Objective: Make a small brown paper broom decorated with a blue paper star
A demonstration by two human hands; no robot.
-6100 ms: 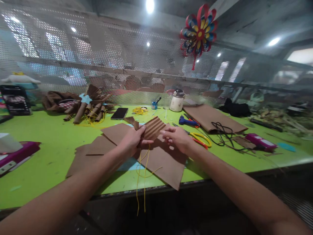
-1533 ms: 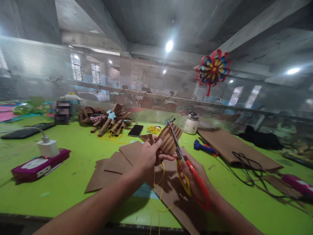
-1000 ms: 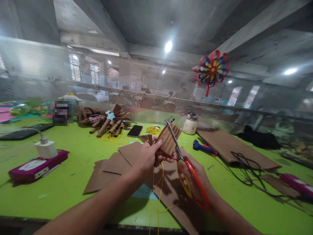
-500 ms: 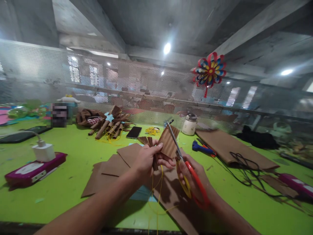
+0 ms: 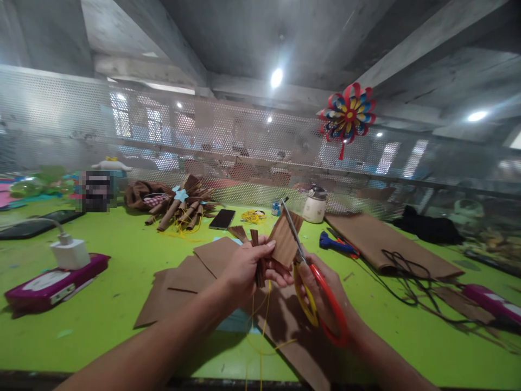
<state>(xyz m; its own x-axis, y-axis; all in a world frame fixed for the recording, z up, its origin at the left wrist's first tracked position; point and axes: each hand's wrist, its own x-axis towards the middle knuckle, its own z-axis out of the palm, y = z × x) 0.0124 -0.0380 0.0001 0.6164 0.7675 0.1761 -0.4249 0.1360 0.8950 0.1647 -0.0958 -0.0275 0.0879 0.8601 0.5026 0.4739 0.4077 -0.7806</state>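
Observation:
My left hand (image 5: 248, 269) pinches a pleated brown paper piece (image 5: 286, 239), part of it bunched into narrow folds and part fanned flat to the right. Yellow string (image 5: 266, 320) dangles from under this hand. Scissors (image 5: 299, 247) with one red and one yellow handle sit in my right hand (image 5: 325, 290), fingers through the loops. Their blades point up and away and lie along the right side of the brown paper. Brown paper sheets (image 5: 189, 274) fan out on the table beneath my hands, over a light blue sheet (image 5: 236, 321).
Behind my hands lie a phone (image 5: 222, 219), a coil of yellow string (image 5: 253, 216) and a cream jar (image 5: 315, 205). Rolled brown paper pieces (image 5: 179, 209) lie back left. At right are a blue-handled tool (image 5: 336, 244), folded brown paper (image 5: 386, 239) and black cord (image 5: 411, 279). A purple power strip (image 5: 52, 285) stands left.
The brown paper has tilted slightly and shifted a little right, with the scissor blades still along its edge. A small blue jar behind it now shows. The view has shifted slightly.

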